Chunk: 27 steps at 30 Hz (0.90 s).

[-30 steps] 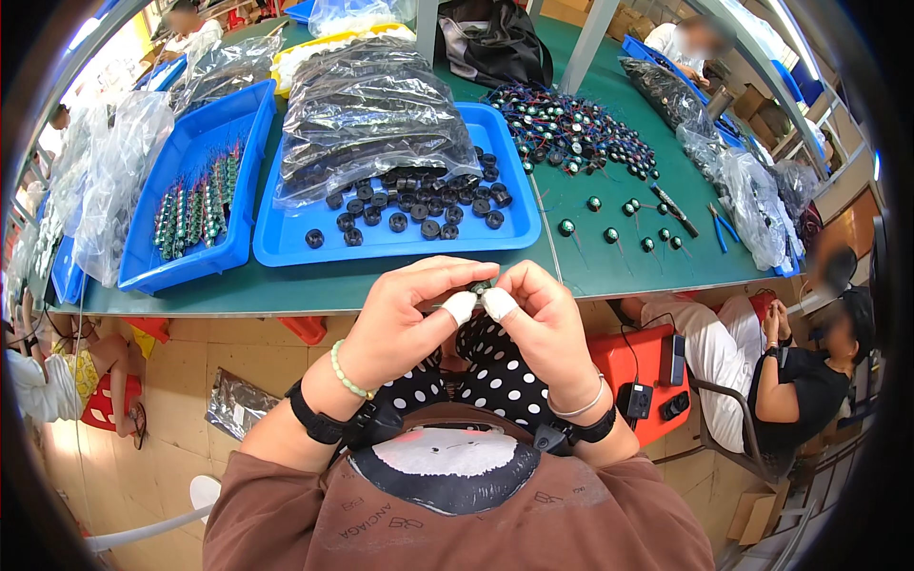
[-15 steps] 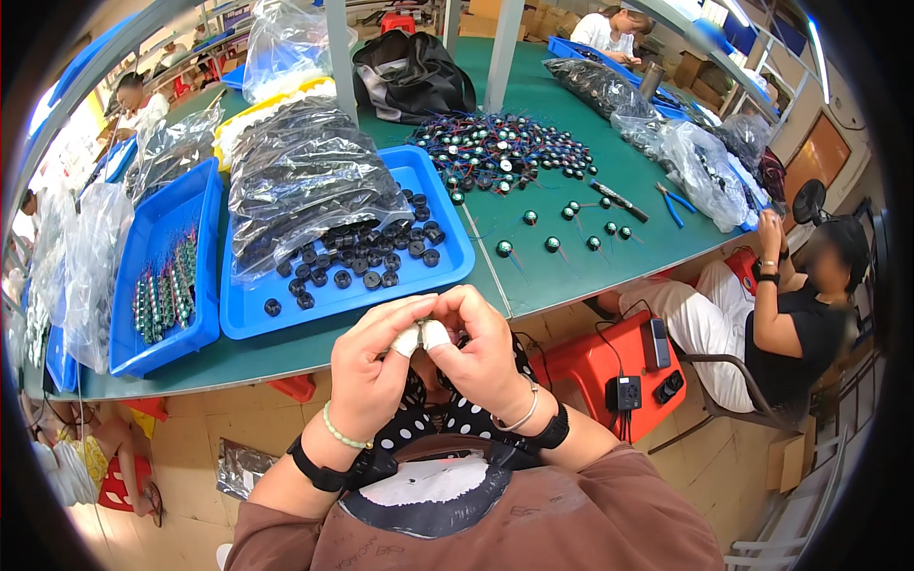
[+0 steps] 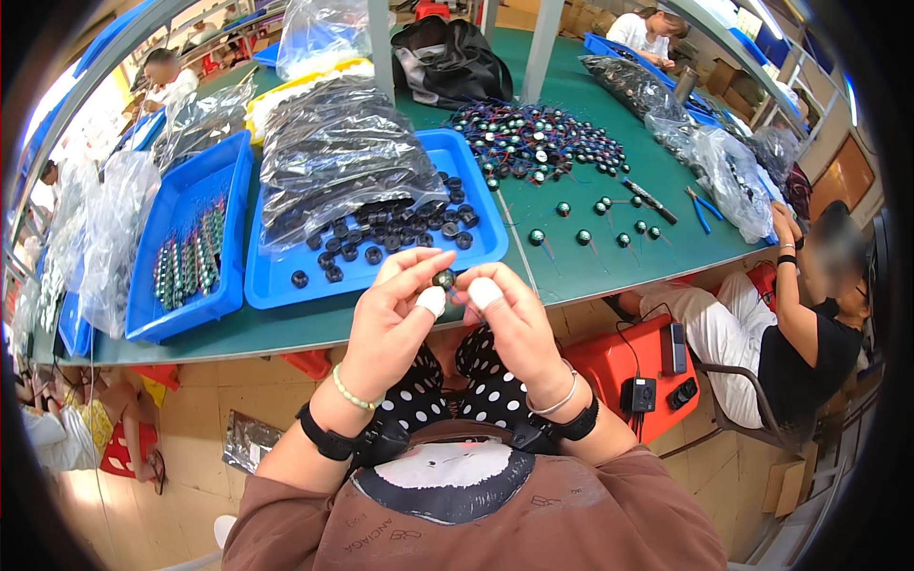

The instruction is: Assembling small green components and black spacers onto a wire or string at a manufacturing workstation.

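Between the thumb and fingers of my left hand (image 3: 388,312) is a small round wired part (image 3: 444,279), dark with a greenish sheen. My right hand (image 3: 519,322) is closed close beside it, thumb against fingers; whatever it pinches is too small to make out. Both thumbs wear white covers. Just beyond my hands, black round plastic caps (image 3: 373,255) lie in a blue tray (image 3: 486,249), partly under a clear bag of more caps (image 3: 347,157). Several loose wired parts (image 3: 583,236) are spread on the green table, right of the tray.
A heap of wired parts (image 3: 543,143) sits farther back, near a black bag (image 3: 447,67). A marker pen (image 3: 651,202) and blue-handled pliers (image 3: 703,211) lie to the right. Another blue tray (image 3: 143,319) holds rows of parts at left. A co-worker (image 3: 809,324) sits at right beside a red stool (image 3: 609,357).
My hands have drawn slightly apart, so the round part now shows between them. The whole view has shifted, with the table appearing farther right and a little higher.
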Tool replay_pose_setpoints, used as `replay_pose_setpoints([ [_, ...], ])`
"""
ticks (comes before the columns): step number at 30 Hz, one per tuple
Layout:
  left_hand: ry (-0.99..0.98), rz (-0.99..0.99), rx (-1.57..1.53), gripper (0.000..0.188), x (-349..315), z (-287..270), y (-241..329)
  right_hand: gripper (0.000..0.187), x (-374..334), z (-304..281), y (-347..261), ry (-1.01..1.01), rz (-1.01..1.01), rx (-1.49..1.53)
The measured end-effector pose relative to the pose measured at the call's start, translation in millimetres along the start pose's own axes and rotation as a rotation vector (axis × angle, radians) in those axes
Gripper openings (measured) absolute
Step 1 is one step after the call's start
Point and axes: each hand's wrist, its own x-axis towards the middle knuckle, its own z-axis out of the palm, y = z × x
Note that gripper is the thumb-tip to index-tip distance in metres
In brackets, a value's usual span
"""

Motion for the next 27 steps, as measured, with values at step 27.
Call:
replay_pose_setpoints([
  [27,-0.13,-0.014,0.139,0.044,1.1,-18.5,10.9,0.062,140.8,-87.0,-61.7,0.206,0.014,-0.118],
])
